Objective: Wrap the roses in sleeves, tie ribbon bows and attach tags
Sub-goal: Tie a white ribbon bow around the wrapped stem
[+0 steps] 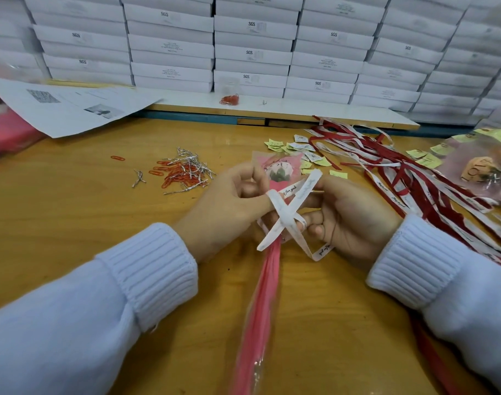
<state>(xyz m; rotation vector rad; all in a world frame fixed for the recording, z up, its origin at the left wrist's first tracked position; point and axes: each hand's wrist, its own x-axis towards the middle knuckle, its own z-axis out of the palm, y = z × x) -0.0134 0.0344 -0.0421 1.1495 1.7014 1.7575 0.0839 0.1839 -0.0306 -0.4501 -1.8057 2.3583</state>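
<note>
A rose in a pink sleeve point(260, 306) lies lengthwise in front of me, its wrapped head point(277, 173) pointing away. A white printed ribbon point(285, 215) crosses in an X over the sleeve's neck. My left hand point(229, 206) pinches the neck and ribbon from the left, with one ribbon loop over a fingertip. My right hand point(349, 215) holds the ribbon's other side, fingers curled round a loop. Loose red and white ribbons point(400, 172) lie to the right. Small yellow and white tags point(303, 151) are scattered behind the rose.
Red paper clips and silver twist ties point(183, 173) lie heaped left of my hands on the wooden table point(72, 209). A printed sheet point(69, 106) sits at the back left. White boxes point(255, 41) are stacked along the back. A finished wrapped rose point(480, 169) lies far right.
</note>
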